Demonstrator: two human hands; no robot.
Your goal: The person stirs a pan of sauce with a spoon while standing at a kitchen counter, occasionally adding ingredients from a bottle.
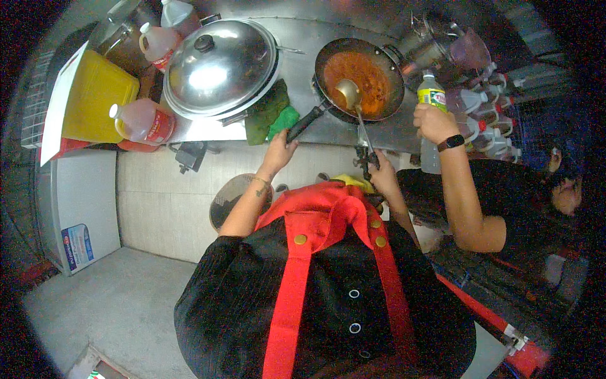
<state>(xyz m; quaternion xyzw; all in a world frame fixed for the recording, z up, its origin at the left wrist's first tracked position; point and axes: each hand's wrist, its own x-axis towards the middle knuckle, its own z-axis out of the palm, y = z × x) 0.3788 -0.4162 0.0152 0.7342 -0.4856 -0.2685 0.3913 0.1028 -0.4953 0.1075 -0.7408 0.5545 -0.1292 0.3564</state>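
My left hand [280, 148] is closed around the black handle [304, 125] of a dark wok [401, 90] on the steel stove counter. Orange-red sauce [352, 66] with bubbles or oil on its surface covers the wok's bottom. In my right hand [384, 173] is the dark grip of a metal ladle [364, 124]. The ladle's bowl [348, 91] rests in the sauce, hollow side partly in view. Beside my left hand lie a bright green cloth [285, 119] and a darker green cloth [262, 116].
Left of the wok stands a large pot under a domed metal lid [222, 68]. Plastic jugs [150, 124] and a yellow container [97, 97] are farther left. At right, another person's hand [433, 122] holds a labelled plastic bottle [430, 158], near several capped jugs [473, 100].
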